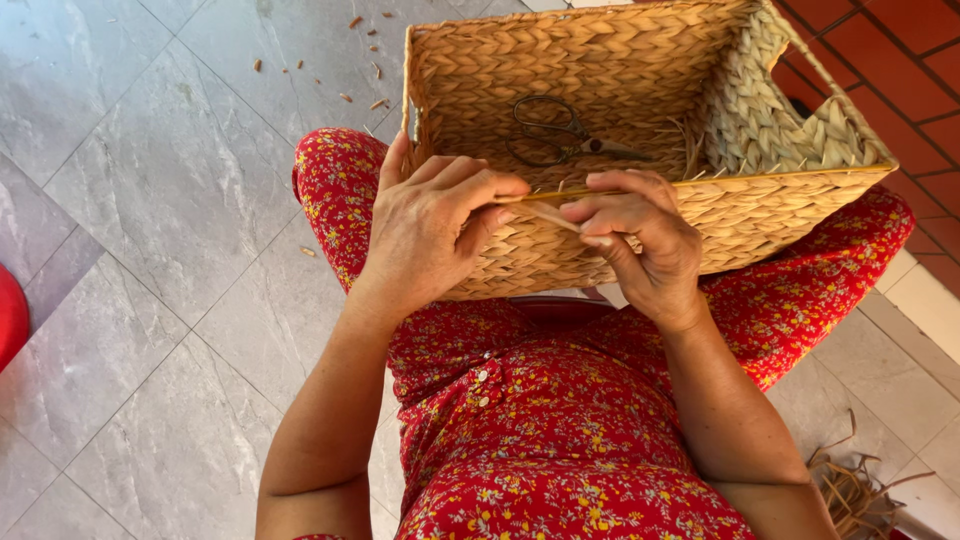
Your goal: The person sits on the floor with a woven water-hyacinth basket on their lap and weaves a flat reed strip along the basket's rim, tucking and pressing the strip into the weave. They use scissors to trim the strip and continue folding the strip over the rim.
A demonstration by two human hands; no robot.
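Observation:
A rectangular woven straw basket (760,215) rests on my lap, its open top facing the camera. My left hand (425,225) presses on the near rim and pinches a flat tan straw strand (545,213) with thumb and forefinger. Just to the right, my right hand (640,245) grips the same strand at the rim. Inside the basket, on its bottom, lies a pair of dark scissors (560,135). Loose straw ends stick up along the inner right wall.
I sit in red flowered clothes (560,400) over a grey tiled floor (150,200). Small straw scraps (350,60) lie scattered beyond the basket. A pile of dry strands (855,490) sits at the lower right. Red tiles (900,60) run along the upper right.

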